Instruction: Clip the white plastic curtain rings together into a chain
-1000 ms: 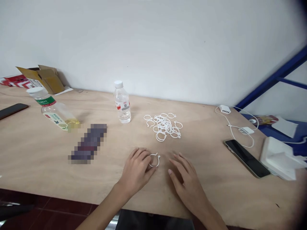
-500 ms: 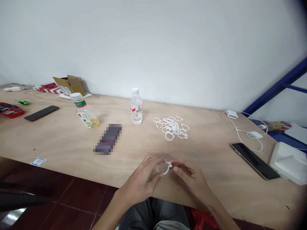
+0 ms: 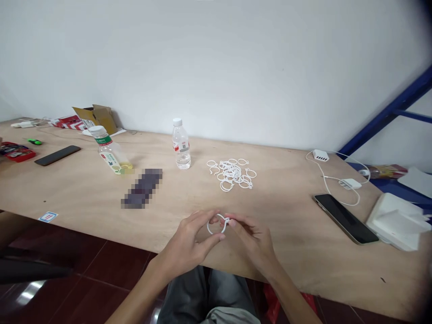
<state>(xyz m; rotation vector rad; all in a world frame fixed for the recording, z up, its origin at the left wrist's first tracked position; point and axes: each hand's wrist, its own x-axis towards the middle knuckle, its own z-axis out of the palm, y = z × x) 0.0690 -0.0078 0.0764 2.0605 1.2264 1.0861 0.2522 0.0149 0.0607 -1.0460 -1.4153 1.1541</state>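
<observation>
A single white plastic ring (image 3: 216, 226) is held above the near edge of the wooden table (image 3: 84, 198). My left hand (image 3: 189, 245) pinches its left side with thumb and fingers. My right hand (image 3: 251, 240) pinches the ring's clasp at its right side. Farther back on the table lies a pile of several more white rings (image 3: 232, 173).
A small clear water bottle (image 3: 181, 145) and a bottle with yellow liquid (image 3: 110, 155) stand left of the pile. A blurred dark object (image 3: 142, 188), two phones (image 3: 344, 217) (image 3: 57, 155), a white charger with cable (image 3: 319, 155), a cardboard box (image 3: 96, 118) and a white box (image 3: 394, 220) also lie around.
My left hand lifted one ring off the table and my right hand came in to grip its other side. The view pulled back from the table.
</observation>
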